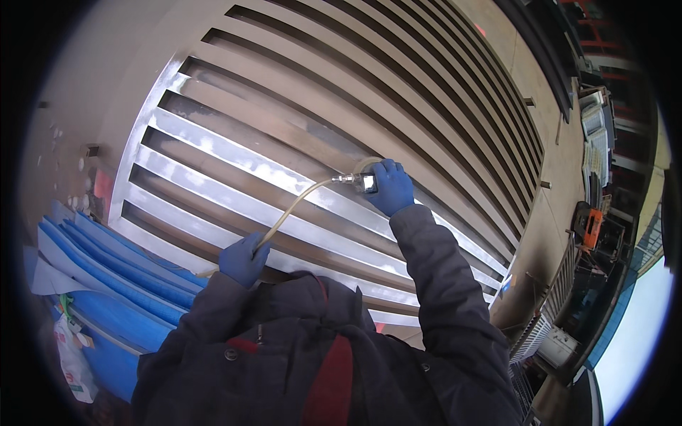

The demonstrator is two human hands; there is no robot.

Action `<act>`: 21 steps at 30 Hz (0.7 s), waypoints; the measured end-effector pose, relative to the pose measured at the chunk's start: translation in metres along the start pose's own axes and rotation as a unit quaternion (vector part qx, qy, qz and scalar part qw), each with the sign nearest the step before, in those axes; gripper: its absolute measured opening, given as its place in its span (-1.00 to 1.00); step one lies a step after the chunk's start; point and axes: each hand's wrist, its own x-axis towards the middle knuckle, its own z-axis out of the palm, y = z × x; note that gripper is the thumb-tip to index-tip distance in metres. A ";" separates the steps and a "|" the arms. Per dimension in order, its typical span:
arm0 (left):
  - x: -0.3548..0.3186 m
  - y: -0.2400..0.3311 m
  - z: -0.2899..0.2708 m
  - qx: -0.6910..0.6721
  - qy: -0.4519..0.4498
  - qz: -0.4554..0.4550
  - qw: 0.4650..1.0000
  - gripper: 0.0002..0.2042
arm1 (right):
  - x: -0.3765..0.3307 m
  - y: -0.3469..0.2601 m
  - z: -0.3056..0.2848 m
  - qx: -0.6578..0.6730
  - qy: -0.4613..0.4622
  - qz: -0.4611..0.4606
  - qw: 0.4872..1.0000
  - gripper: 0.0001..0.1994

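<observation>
My right hand point(393, 190), in a blue glove, is closed over an air sander point(368, 184) with a metal hose fitting. The sander rests on the slats of a large metal panel point(220, 157); its underside is hidden. From the fitting, a pale yellow air hose point(293, 206) curves toward me. My left hand point(243, 261), gloved in blue too, grips this hose over the panel's near edge. Nearer slats and the left border look bright and shiny, while those farther off are dull brownish grey.
Stacked blue sheets point(114, 266) lie to the left, with a white plastic bag point(74, 358) by them. Small square stubs point(92, 150) stick out beside the panel. Far right are an orange machine point(590, 226), another slatted panel point(543, 323) and piled pale material point(597, 138).
</observation>
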 end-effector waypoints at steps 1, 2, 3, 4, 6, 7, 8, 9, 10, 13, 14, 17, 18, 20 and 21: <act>-0.003 -0.002 -0.002 0.006 0.012 0.002 1.000 -0.76 | 0.006 -0.002 -0.001 -0.004 -0.021 -0.004 1.000 -0.41; -0.005 -0.004 -0.004 0.007 0.018 0.000 1.000 -0.76 | 0.010 -0.004 -0.002 -0.006 -0.031 -0.014 0.999 -0.39; -0.006 -0.007 -0.008 -0.004 0.020 -0.011 1.000 -0.76 | 0.013 -0.007 -0.004 -0.011 -0.055 -0.016 0.998 -0.38; -0.008 -0.011 -0.011 -0.019 0.015 -0.027 0.999 -0.76 | 0.014 -0.009 -0.006 -0.015 -0.069 -0.025 0.997 -0.38; -0.010 -0.017 -0.016 -0.018 0.025 -0.025 0.999 -0.76 | 0.015 -0.015 -0.010 -0.019 -0.094 -0.033 0.995 -0.41; -0.011 -0.020 -0.017 -0.002 0.041 -0.006 0.999 -0.76 | 0.015 -0.018 -0.011 -0.021 -0.103 -0.033 0.994 -0.44; -0.012 -0.022 -0.016 0.009 0.066 0.004 0.998 -0.76 | 0.016 -0.022 -0.012 -0.022 -0.123 -0.033 0.992 -0.47; -0.013 -0.023 -0.015 0.007 0.054 -0.004 0.999 -0.75 | 0.017 -0.026 -0.013 -0.017 -0.099 -0.038 0.994 -0.48; -0.014 -0.024 -0.014 0.000 0.050 -0.022 0.999 -0.75 | 0.021 -0.030 -0.013 -0.010 -0.086 -0.041 0.995 -0.49; -0.014 -0.027 -0.014 -0.030 0.055 -0.082 0.995 -0.75 | 0.034 -0.043 -0.007 0.005 -0.087 -0.032 0.996 -0.52; -0.013 -0.028 -0.015 -0.040 0.060 -0.101 0.992 -0.75 | 0.038 -0.047 -0.005 0.016 -0.064 -0.045 0.997 -0.53; -0.010 -0.028 -0.019 -0.034 0.108 -0.066 0.991 -0.75 | 0.042 -0.047 -0.002 0.017 -0.075 -0.041 0.996 -0.45; -0.010 -0.027 -0.018 -0.027 0.082 -0.054 0.995 -0.75 | 0.040 -0.044 -0.002 -0.003 -0.101 -0.014 0.995 -0.45; -0.010 -0.022 -0.012 -0.037 0.055 -0.033 0.997 -0.75 | 0.028 -0.032 -0.008 -0.024 -0.111 -0.004 0.994 -0.47; -0.011 -0.019 -0.006 -0.035 0.043 -0.030 0.998 -0.75 | 0.022 -0.025 -0.011 -0.021 -0.104 -0.011 0.994 -0.50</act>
